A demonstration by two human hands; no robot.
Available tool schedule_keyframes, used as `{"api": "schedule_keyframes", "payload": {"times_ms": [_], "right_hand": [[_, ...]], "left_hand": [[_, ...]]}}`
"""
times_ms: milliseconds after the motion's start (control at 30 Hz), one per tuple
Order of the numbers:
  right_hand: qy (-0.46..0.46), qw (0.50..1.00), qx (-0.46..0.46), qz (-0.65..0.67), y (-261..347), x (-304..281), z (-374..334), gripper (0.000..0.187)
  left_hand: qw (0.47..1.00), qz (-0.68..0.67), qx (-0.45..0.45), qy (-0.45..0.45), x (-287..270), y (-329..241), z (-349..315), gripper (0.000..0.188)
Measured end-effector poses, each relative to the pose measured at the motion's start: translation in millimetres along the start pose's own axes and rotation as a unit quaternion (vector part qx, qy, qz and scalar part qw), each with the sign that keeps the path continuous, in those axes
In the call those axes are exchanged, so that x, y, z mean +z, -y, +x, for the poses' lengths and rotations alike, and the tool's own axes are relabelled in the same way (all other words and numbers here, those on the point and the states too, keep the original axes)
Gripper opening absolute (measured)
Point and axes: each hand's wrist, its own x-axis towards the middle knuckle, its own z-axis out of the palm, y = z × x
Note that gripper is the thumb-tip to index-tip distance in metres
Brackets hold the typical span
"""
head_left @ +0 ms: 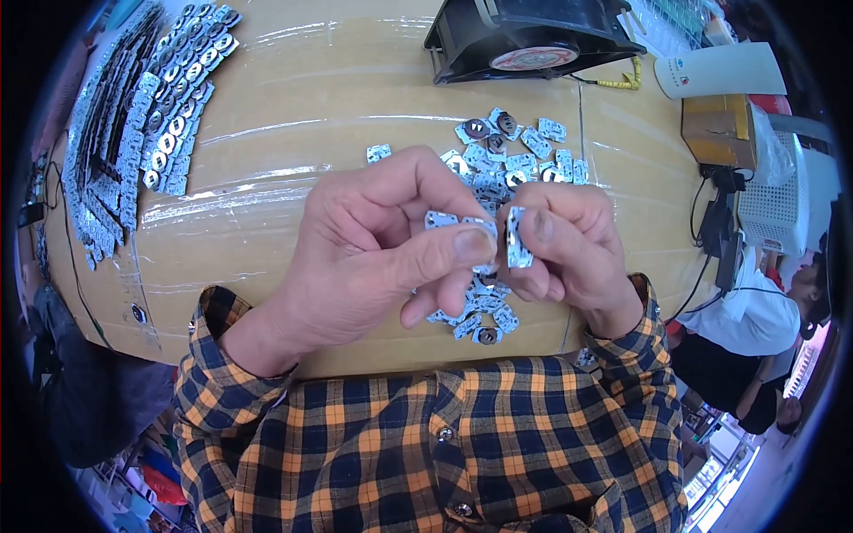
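Observation:
My left hand (pixel 369 244) pinches a small pale-blue circuit board piece (pixel 441 218) between thumb and fingers; the thumb covers part of it. Close beside it, my right hand (pixel 573 240) grips another small circuit board (pixel 514 244), held upright on its edge between thumb and forefinger. A narrow gap shows between the two pieces. Beneath and behind both hands lies a loose pile of similar boards (pixel 538 142), some carrying round dark parts. One single board (pixel 378 153) rests apart, beyond my left hand.
Long strips of joined boards (pixel 182 98) are stacked at the far left. A black fan (pixel 533 40) stands at the back. To the right are a white cup-like container (pixel 724 71), a cardboard box (pixel 718 133) and a white basket (pixel 773 204). Another person (pixel 746 311) is at right.

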Motion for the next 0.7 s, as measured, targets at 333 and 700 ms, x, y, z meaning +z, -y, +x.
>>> {"api": "schedule_keyframes", "payload": {"times_ms": [333,700], "right_hand": [[-0.068,0.992,-0.052,-0.097,-1,5,1,0.03],[-0.058,0.987,-0.084,-0.121,-2,5,1,0.03]], "left_hand": [[0.889,0.346,0.285,-0.094,10,18,-3,0.017],[0.868,0.357,0.333,-0.093,8,16,0,0.018]]}}
